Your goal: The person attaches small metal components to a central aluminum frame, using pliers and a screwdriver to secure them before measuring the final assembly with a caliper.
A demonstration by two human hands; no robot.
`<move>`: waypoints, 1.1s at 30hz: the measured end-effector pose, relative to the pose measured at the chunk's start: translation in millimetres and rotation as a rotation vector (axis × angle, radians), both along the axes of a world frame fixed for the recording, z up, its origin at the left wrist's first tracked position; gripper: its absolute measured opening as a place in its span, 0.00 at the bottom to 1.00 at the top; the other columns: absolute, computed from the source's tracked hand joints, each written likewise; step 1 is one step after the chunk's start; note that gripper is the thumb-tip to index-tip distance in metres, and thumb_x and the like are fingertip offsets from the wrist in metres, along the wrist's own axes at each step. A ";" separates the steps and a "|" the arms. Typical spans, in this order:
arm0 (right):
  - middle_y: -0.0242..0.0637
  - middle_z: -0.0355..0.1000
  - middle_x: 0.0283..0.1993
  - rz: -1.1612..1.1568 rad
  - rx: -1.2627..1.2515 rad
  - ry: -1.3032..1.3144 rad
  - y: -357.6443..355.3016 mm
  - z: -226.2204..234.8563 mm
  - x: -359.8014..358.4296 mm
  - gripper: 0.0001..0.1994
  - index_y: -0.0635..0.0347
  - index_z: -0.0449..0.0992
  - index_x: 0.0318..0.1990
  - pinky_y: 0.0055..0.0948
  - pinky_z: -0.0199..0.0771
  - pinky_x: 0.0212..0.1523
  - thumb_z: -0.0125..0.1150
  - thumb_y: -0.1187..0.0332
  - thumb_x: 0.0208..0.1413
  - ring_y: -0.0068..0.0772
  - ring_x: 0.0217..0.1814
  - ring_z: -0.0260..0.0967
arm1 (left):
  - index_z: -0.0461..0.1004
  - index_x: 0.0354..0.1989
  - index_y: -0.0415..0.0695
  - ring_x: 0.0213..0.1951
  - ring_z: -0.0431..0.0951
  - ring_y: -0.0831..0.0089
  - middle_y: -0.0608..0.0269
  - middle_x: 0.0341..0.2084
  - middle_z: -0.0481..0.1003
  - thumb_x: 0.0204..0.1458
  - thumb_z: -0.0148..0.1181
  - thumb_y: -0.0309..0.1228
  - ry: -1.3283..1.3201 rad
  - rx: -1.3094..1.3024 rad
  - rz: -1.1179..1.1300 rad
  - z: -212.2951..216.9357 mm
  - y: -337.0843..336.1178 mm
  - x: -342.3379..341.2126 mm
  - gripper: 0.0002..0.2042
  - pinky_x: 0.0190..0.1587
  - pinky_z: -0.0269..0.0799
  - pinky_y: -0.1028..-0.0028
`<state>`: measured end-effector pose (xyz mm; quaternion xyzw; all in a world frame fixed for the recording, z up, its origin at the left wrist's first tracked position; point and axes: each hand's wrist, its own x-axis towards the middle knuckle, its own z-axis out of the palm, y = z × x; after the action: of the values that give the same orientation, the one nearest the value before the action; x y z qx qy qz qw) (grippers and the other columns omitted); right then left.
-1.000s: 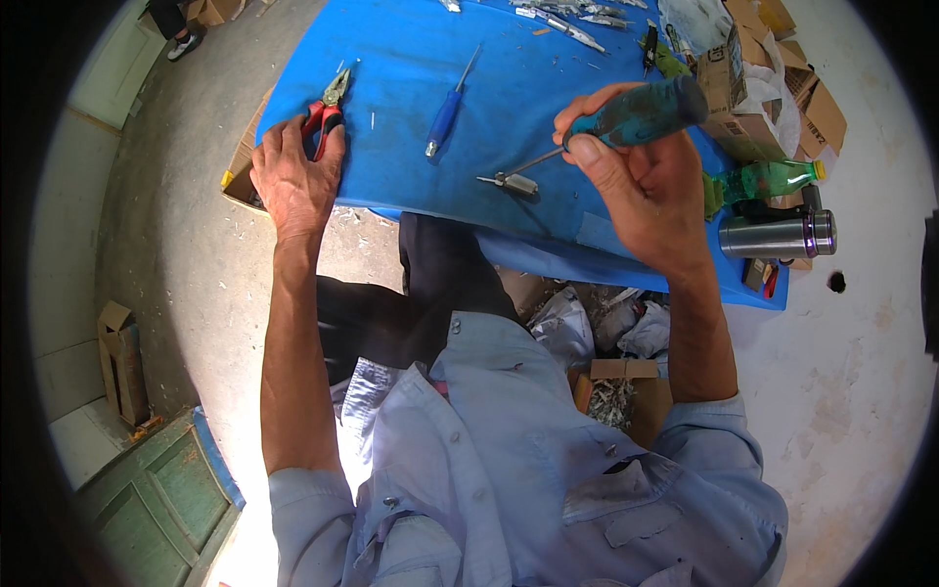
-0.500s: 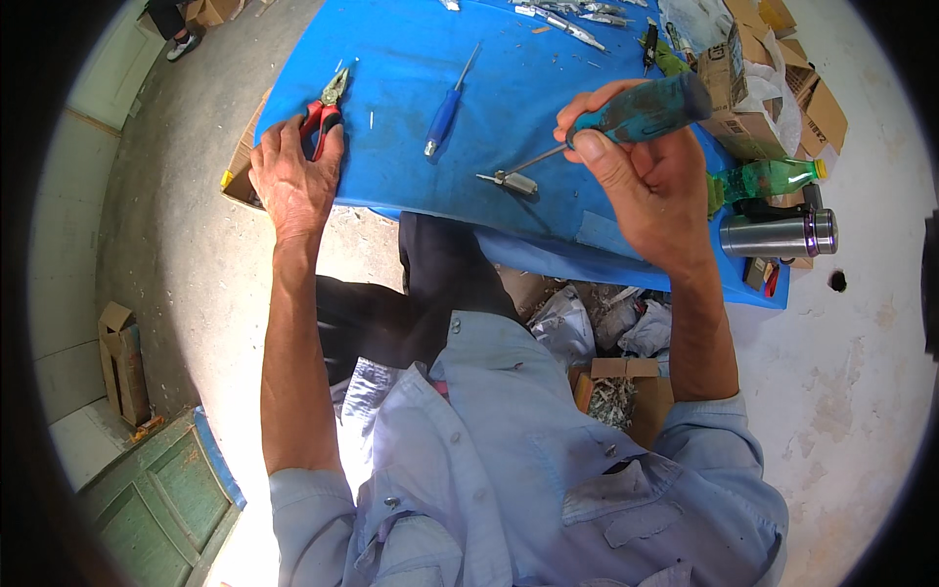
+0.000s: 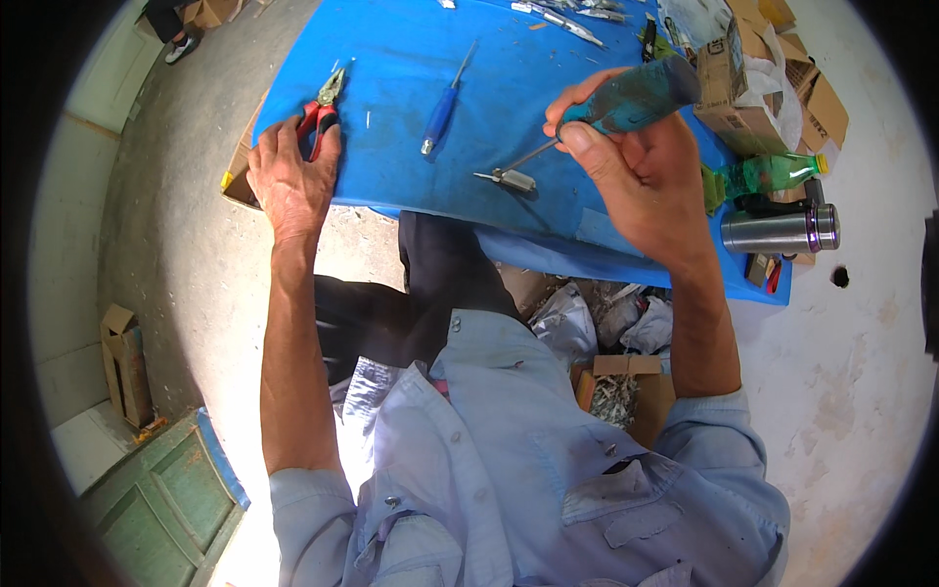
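Right hand (image 3: 646,176) raised, fist closed around a teal-handled screwdriver (image 3: 636,98), shaft angled down-left, tip at a small metal part (image 3: 509,179) just left of the hand. Left hand (image 3: 293,181) flat, palm down, fingers spread, gripping nothing, fingertips touching red-handled pliers (image 3: 321,110). Blue table (image 3: 391,59) under both; blue screwdriver (image 3: 442,106) between them. Steel flask (image 3: 778,230) just right of the right hand. Bare concrete floor (image 3: 186,254) below.

Screwdriver (image 3: 626,103): teal handle, tilted, metal tip down by the small metal part (image 3: 511,178).
Pliers (image 3: 321,110): red-handled, lying flat at the blue counter's (image 3: 391,68) left edge.
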<state>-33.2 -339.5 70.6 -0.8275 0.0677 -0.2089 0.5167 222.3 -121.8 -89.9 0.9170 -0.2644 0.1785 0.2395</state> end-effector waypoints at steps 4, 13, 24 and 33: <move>0.42 0.76 0.50 0.012 0.002 -0.022 1.0 -1.8 0.9 0.12 0.64 0.70 0.55 0.33 0.79 0.55 0.61 0.75 0.68 0.31 0.53 0.75 | 0.77 0.63 0.41 0.61 0.72 0.50 0.48 0.62 0.74 0.59 0.66 0.54 0.006 -0.016 -0.016 0.7 0.8 -0.1 0.32 0.67 0.66 0.52; 0.41 0.76 0.50 0.032 -0.020 -0.037 0.0 -2.0 -1.0 0.11 0.63 0.70 0.54 0.31 0.76 0.55 0.61 0.76 0.68 0.29 0.52 0.74 | 0.80 0.58 0.41 0.57 0.74 0.50 0.49 0.57 0.77 0.56 0.70 0.50 -0.090 -0.037 -0.010 -2.4 -1.1 -1.2 0.28 0.63 0.67 0.50; 0.37 0.76 0.41 0.015 0.033 -0.076 -3.2 -3.9 7.9 0.10 0.63 0.71 0.47 0.29 0.79 0.49 0.66 0.72 0.64 0.24 0.44 0.76 | 0.80 0.55 0.35 0.47 0.82 0.53 0.47 0.46 0.81 0.60 0.65 0.50 0.126 -0.020 -0.093 24.7 10.8 19.0 0.28 0.52 0.78 0.56; 0.33 0.74 0.34 -0.064 0.056 -0.148 -14.7 -17.4 14.1 0.10 0.60 0.72 0.46 0.29 0.73 0.35 0.67 0.70 0.64 0.20 0.34 0.71 | 0.79 0.55 0.31 0.41 0.81 0.72 0.53 0.45 0.82 0.66 0.59 0.48 0.826 -0.678 -0.450 156.4 -14.3 -34.9 0.27 0.39 0.75 0.73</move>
<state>-19.1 -354.2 53.2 -0.7925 0.0618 -0.2839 0.5362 187.4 -136.1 66.5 0.7039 -0.2656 -0.1746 0.6352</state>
